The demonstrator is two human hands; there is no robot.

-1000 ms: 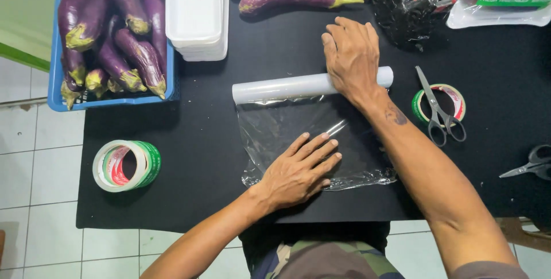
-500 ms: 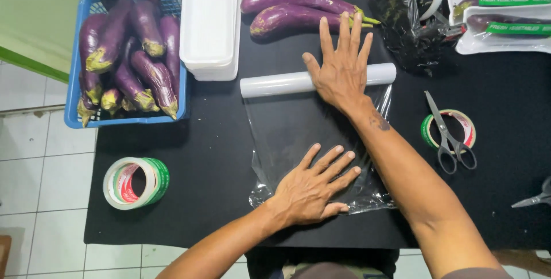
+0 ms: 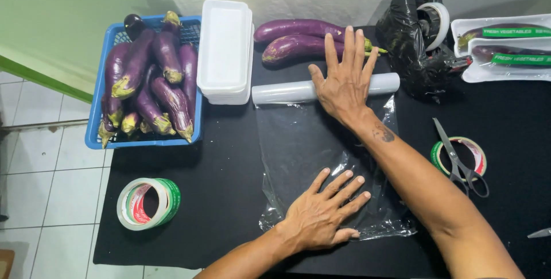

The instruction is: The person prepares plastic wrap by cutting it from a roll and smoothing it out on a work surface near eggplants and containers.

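The left hand (image 3: 324, 213) lies flat, fingers spread, its grip wide and holding nothing, pressing the near end of a clear plastic sheet (image 3: 310, 147) onto the black worktop (image 3: 229, 187). The sheet runs from under this hand away to the roll (image 3: 287, 92). The right hand (image 3: 344, 81) rests palm down on the roll, fingers stretched out, its grip wide and not closed around it. Left of the near hand stands a roll of tape (image 3: 149, 203). Right of the forearm, scissors (image 3: 459, 158) lie on another tape ring. Just beyond the far hand lie two eggplants (image 3: 293, 38); to its left are white trays (image 3: 225, 49) and a blue basket (image 3: 103, 135) of eggplants; to its right is a black bag (image 3: 410, 32).
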